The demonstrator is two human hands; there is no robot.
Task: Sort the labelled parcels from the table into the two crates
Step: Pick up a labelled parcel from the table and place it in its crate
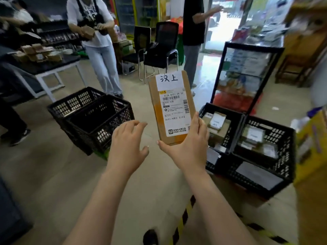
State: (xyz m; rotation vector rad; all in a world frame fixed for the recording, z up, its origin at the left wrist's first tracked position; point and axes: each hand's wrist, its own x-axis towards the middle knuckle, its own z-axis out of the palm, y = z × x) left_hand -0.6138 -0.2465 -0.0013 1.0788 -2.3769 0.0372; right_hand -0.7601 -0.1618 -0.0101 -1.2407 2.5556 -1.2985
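Bare forearms (99,200) stretch forward over the floor (53,174) and a strip of yellow-and-black tape (184,213). The right grip (187,145) is clamped on the bottom end of a brown parcel (169,106), thumb at its lower left corner, fingers (197,121) up its right edge. The parcel is held upright in the air, slightly tilted, its printed label facing the holder and a white handwritten slip (169,79) stuck at the top.

The left grip (128,138) hovers just beside it, fingers loosely spread, holding nothing and not touching the parcel.

On the floor to the right, two black crates stand touching side by side, the first crate (224,109) and the second crate (283,138), both with labelled parcels inside. To the left stands another pair of black crates (99,131).

Further back a black shelf unit (219,73) rises behind the right-hand crates, and a person in a white top (92,23) stands by a tabletop (53,68) piled with brown parcels.
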